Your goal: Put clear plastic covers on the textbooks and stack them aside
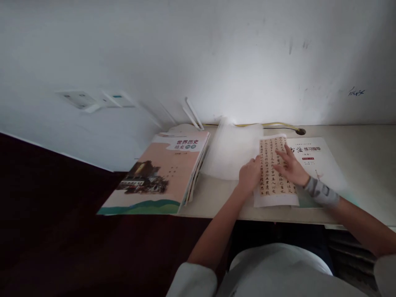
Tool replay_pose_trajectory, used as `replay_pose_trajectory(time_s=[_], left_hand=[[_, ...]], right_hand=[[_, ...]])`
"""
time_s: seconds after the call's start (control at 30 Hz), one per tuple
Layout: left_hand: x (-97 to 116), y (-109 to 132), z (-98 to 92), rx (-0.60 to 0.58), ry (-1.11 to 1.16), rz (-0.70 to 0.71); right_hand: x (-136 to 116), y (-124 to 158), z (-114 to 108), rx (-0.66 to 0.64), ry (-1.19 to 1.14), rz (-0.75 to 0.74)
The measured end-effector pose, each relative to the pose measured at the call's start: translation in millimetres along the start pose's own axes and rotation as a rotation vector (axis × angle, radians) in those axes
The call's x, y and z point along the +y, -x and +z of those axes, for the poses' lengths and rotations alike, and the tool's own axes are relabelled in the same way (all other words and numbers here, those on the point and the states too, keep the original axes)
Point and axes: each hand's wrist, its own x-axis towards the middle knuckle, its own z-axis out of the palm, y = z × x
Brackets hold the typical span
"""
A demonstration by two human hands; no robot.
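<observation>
A sheet printed with columns of brush calligraphy [269, 177] lies at the front of the desk, slightly curved. My left hand [249, 175] is closed on its left edge, fingers curled. Over its right side my right hand [292, 167] spreads its fingers, the tips on or just above the print. Partly under that hand and the sheet is a white calligraphy workbook [326, 165] with black title characters. Whether the sheet belongs to this workbook, I cannot tell. Behind my left hand lies a translucent whitish sheet or bag [230, 152], blurred.
A stack topped by a pink history workbook [173, 165] stands at the desk's left end, jutting over the front edge. Yellow and black cables run along the wall to a round desk hole [300, 131]. Wall sockets [80, 100] are at the left.
</observation>
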Motion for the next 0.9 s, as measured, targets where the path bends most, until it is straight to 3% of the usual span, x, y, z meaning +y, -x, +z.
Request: replay_pose_trajectory(time_s=[0.13,0.23,0.47,0.9], left_hand=[[-1,5,0.7,0.007,0.022,0.005],[-4,13,2.7,-0.012,0.018,0.021],[-3,30,5.4,-0.072,-0.015,0.055],[5,27,-2.0,-0.048,0.081,0.115]], right_hand=[[-33,62,-19,-0.253,0.2,-0.255],[-42,79,-24,-0.363,0.36,-0.353],[-47,82,-1,-0.272,0.53,-0.433],[-62,79,20,-0.267,0.545,-0.459]])
